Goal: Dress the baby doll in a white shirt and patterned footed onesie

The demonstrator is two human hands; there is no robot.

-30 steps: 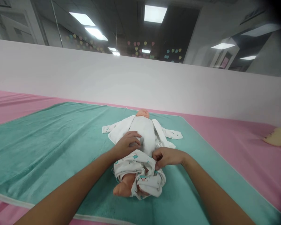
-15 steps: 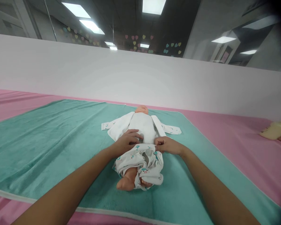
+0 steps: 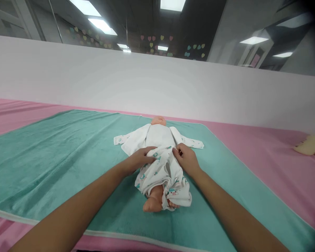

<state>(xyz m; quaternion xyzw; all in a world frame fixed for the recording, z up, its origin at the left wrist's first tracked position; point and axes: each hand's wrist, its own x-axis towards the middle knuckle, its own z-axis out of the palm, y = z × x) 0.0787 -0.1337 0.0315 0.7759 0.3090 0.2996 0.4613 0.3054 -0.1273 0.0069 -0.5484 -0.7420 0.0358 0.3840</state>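
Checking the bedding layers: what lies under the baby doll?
An opened white top spreads beneath the doll, on a teal towel over a pink sheet. What is under the towel's middle is covered.

Bright even light from ceiling panels [image 3: 172,4], blown out white; soft faint shadows beside doll [image 3: 159,136] on teal towel [image 3: 55,150]; fisheye bend at edges; dark vignette top right corner; centre sharp, bottom edge slightly soft
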